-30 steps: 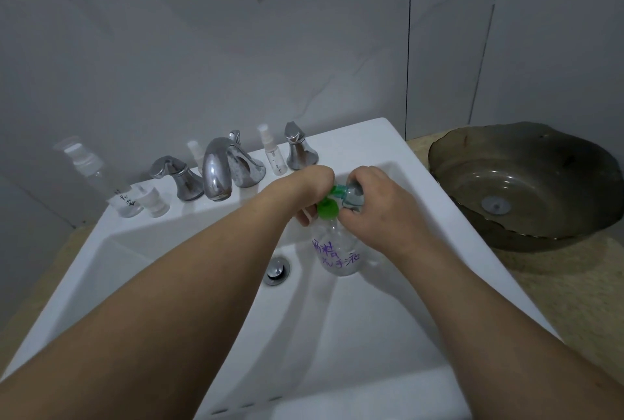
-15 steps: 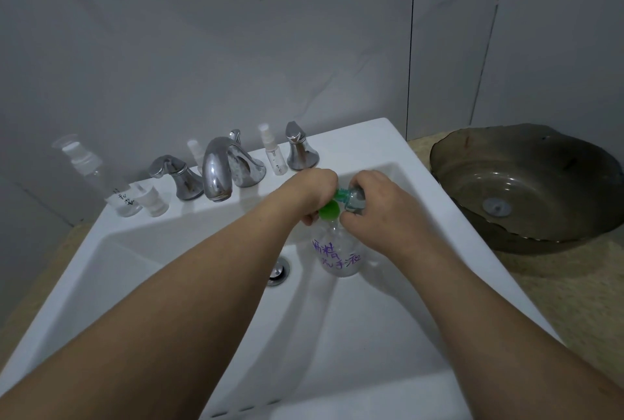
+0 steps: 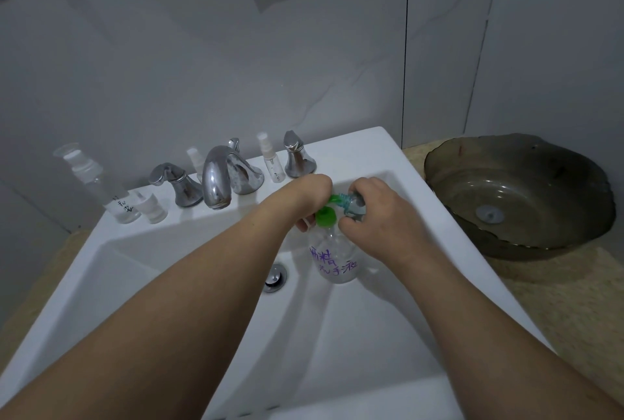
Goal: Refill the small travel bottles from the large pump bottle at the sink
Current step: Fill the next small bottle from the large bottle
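Large pump bottle (image 3: 335,259): clear, purple lettering, green pump (image 3: 327,217), standing in the white sink (image 3: 388,345) beside the drain (image 3: 276,277). Left hand (image 3: 309,198) is gripping the pump head; right hand (image 3: 374,213) is clasping a small travel bottle (image 3: 355,206) at the nozzle.

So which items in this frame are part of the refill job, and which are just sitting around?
In the job:
- large pump bottle with green pump head, standing in the sink
- left hand and right hand, both at the pump
- small travel bottles on the ledge

Just lying about:
- faucet
- glass bowl on the counter
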Available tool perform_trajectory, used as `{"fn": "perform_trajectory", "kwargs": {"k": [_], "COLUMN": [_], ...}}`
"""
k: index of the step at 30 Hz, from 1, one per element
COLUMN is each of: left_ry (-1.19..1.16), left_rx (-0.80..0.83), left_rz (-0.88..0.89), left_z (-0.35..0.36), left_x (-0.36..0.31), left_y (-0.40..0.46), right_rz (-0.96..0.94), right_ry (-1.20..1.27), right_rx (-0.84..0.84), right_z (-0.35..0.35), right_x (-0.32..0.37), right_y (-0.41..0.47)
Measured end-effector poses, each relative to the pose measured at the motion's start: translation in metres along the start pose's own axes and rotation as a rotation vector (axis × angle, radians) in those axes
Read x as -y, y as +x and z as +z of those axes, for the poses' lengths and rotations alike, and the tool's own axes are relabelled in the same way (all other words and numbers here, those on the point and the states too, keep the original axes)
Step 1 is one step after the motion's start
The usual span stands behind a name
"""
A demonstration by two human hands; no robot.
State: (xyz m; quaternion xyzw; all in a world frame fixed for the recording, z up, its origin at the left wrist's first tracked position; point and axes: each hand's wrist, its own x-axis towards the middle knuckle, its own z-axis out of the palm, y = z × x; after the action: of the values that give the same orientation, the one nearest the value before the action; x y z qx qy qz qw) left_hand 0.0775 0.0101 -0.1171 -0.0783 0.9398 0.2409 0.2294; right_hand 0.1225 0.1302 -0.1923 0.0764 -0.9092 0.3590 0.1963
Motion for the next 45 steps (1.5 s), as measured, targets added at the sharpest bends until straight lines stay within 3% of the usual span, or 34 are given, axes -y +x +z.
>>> {"fn": "perform_trajectory", "kwargs": {"k": [10,18,25,28,36,40,45], "left_ry": [0.350,-0.065,-0.020,-0.017,0.258,0.207,-0.022], "left_rx": [-0.181,-0.054,0.033,-0.005,-0.191,-0.121,0.024], "left_rz": [0.215,0.086,0.005,0.042,0.194,0.135,0.017], "left_z": [0.012,0.002,-0.003,0.002,0.011,0.008,-0.004], "left_x": [0.005,0.005,0.001,0.000,0.004,0.004,0.002], "left_y": [0.018,0.007,-0.001,0.010,0.015,0.013,0.002], "right_rz": [0.022,-0.020,-0.050,-0.042,-0.004,-0.031,-0.042], "right_ry": [-0.025,0.008,0.027,0.038,-0.021,-0.004,0.006], "right_rx": [0.031,0.017,-0.019,-0.020,0.006,-0.001,-0.034], "right_z": [0.003,0.001,0.001,0.002,0.005,0.005,0.002], "right_x": [0.000,0.003,0.003,0.002,-0.002,-0.001,0.003], "right_y": [0.001,0.002,0.002,0.002,0.002,0.002,0.003]}}
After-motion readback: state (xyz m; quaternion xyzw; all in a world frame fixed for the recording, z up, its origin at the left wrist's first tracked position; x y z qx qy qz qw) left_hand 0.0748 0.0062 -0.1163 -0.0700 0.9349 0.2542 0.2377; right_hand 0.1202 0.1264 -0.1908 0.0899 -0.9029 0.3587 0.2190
